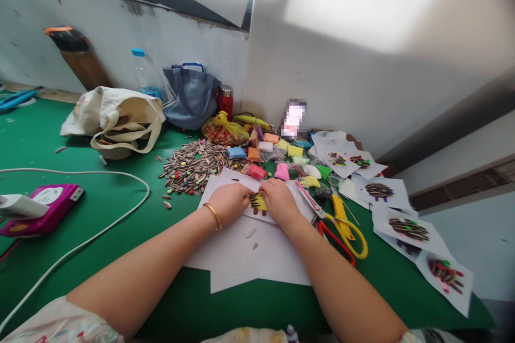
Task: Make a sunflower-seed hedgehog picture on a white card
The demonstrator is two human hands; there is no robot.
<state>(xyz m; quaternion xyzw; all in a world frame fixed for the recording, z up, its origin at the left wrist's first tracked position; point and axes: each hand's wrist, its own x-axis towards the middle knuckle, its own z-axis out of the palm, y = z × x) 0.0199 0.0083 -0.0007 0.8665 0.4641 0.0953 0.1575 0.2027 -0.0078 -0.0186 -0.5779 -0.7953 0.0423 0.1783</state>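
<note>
1. Clay (262,203), yellow and set with dark seeds (255,201), lies on white paper (231,257).
2. Left hand (229,202) and right hand (280,201) meet over it, fingers bent; whether either pinches anything, I cannot tell from here.
3. Seed-setting appears underway; the next press calls for light, steady fingers.

Smooth white paper sheets (229,257), yellow clay (261,202) and rough-heaped sunflower seeds (197,158) on a smooth green tabletop (181,303).
The paper and clay look matt, the seed shells dry. Far off, clay packets (257,172) show shiny plastic film; the bottle (142,72) is clear plastic, the blue handbag (189,96) matt cloth. At left, the cream tote bag (86,112) is creased cloth, the magenta device (60,214) glossy plastic. The bracelet (213,216) is polished, gold-coloured metal; at right, the scissors' yellow handle (365,246) is smooth plastic.
</note>
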